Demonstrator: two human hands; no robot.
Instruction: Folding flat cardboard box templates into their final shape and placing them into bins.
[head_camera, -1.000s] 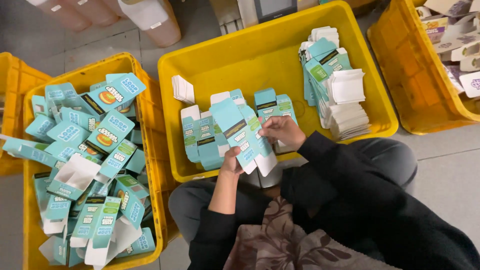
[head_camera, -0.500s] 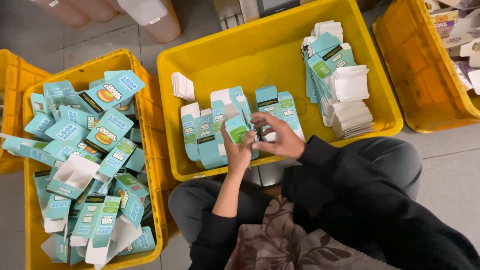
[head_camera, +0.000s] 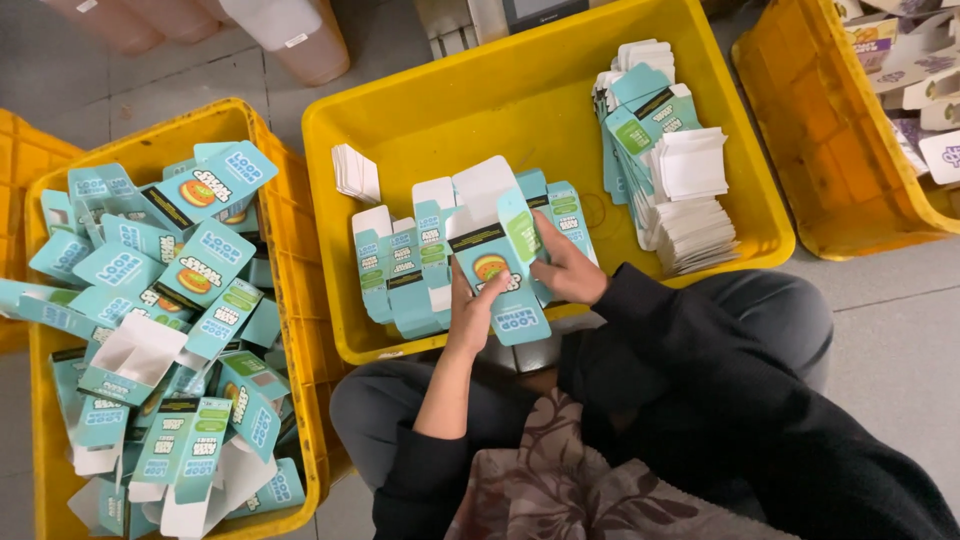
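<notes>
Both my hands hold one teal cardboard carton (head_camera: 497, 275) over the near rim of the middle yellow bin (head_camera: 440, 110). My left hand (head_camera: 468, 318) grips its lower left side. My right hand (head_camera: 565, 270) holds its right edge, with the fingers against the carton's side. The carton's white top flap stands open, pointing away from me. Just behind it, a row of flat teal cartons (head_camera: 405, 265) lies in the bin.
A yellow bin on the left (head_camera: 285, 215) is piled with several folded teal cartons (head_camera: 160, 300). Stacks of flat cartons and white inserts (head_camera: 670, 170) fill the middle bin's right side. Another yellow bin (head_camera: 810, 130) stands far right. My knees sit below.
The carton has turned in my hands: it was held slanted, then folded small between the palms, and now stands opened into shape with its printed face toward me.
</notes>
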